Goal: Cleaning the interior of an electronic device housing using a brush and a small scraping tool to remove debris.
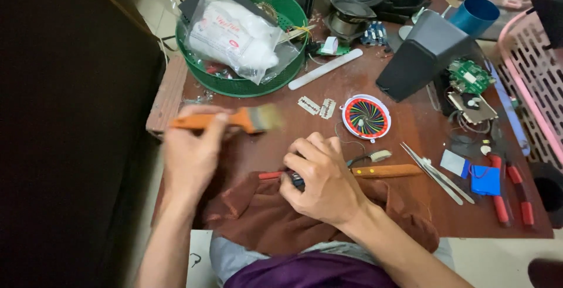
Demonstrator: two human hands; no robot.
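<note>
left hand: fist round orange-handled flat paintbrush, bristles raised off the brown wooden desk | right hand: fingers curled, pinning a small dark part on rust-brown cloth, steadying it

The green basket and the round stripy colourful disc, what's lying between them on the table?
In the head view, two flat razor blades lie side by side between the green basket and the disc, with a long white stick just above them.

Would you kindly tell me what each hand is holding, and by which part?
The left hand grips a paintbrush by its orange handle. The right hand closes over a small dark object on the brown cloth; which part cannot be told.
</note>
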